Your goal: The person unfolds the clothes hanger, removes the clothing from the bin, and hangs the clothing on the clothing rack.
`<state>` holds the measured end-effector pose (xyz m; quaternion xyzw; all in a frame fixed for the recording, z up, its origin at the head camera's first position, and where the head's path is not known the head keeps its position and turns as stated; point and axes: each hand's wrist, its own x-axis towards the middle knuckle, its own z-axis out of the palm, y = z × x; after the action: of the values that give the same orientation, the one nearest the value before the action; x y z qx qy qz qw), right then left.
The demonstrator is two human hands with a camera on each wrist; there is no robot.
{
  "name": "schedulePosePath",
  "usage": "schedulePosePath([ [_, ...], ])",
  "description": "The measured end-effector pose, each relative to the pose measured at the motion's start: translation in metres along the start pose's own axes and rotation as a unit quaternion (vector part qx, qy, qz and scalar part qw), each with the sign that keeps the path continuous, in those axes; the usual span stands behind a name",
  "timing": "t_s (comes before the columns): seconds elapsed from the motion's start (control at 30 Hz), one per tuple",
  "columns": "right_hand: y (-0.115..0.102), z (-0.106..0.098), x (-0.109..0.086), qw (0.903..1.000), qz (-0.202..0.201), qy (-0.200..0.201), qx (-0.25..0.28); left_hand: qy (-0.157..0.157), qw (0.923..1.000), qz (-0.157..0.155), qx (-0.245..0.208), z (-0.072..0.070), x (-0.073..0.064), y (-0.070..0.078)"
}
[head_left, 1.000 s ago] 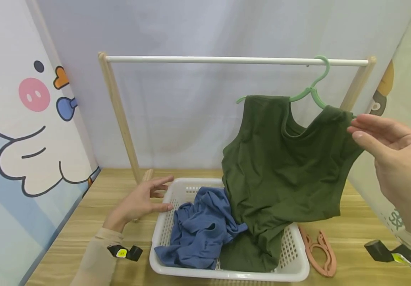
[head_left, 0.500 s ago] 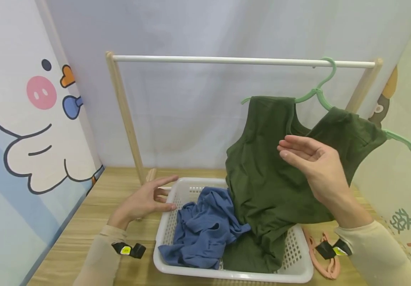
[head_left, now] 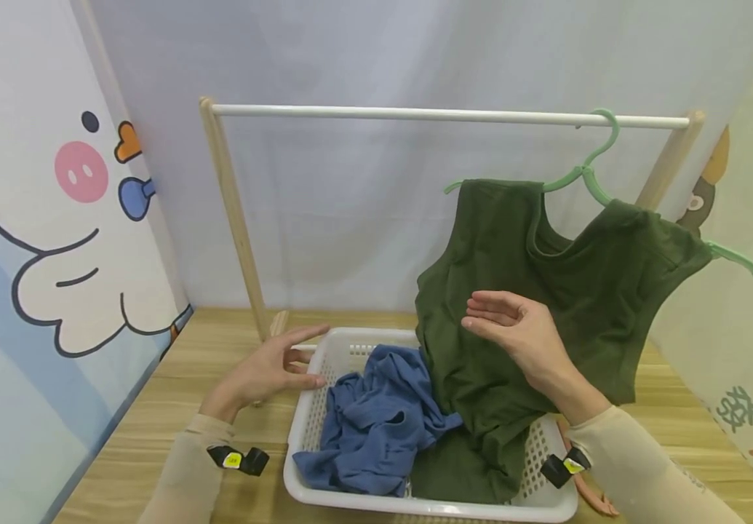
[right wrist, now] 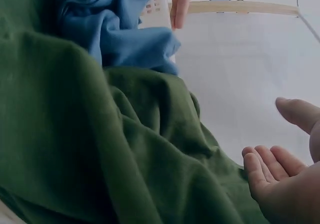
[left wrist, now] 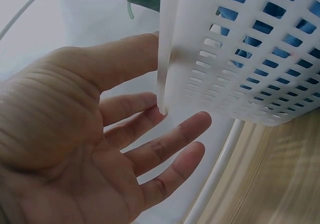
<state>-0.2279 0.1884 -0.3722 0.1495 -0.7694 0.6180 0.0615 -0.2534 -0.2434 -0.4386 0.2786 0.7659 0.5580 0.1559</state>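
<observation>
Hands are well apart and clasp nothing: the left hand (head_left: 270, 372) is spread at the white basket's (head_left: 428, 509) ten-o'clock rim, while the right hand (head_left: 527, 335), thumb parted from fingers, is before the green top (head_left: 595, 306). That top is on a tilted green hanger (head_left: 587, 172) hooked over the white rod (head_left: 402, 113) toward two o'clock, its lower part in the basket beside blue cloth (head_left: 376, 429). Hanging seems nearly done; next probably calls for lifting that bunched hem clear.
</observation>
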Motion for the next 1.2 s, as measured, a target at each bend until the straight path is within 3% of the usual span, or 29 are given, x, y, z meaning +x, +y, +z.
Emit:
schedulePosePath([
  [0.23,0.014,0.007,0.003,0.9997,0.015,-0.002,-0.018,0.001,1.0000,0.002,-0.001,0.001,0.002,0.001],
  [0.4,0.025,0.017,0.001,0.9975,0.015,0.003,-0.070,-0.002,1.0000,0.001,-0.006,0.001,0.000,0.004],
  [0.6,0.031,0.023,-0.002,0.9871,0.026,0.035,-0.154,0.001,1.0000,-0.003,-0.008,0.001,0.002,0.003],
  [0.8,0.034,0.031,-0.001,0.9770,0.062,0.043,-0.200,0.005,0.9999,-0.010,-0.004,0.000,0.001,0.004],
  [0.97,0.035,0.033,0.000,0.9735,0.069,0.052,-0.212,0.007,1.0000,-0.006,-0.003,0.001,0.001,0.003],
  [1.2,0.034,0.031,0.000,0.9786,0.083,0.041,-0.184,0.011,0.9999,-0.003,0.011,0.000,0.002,0.001],
])
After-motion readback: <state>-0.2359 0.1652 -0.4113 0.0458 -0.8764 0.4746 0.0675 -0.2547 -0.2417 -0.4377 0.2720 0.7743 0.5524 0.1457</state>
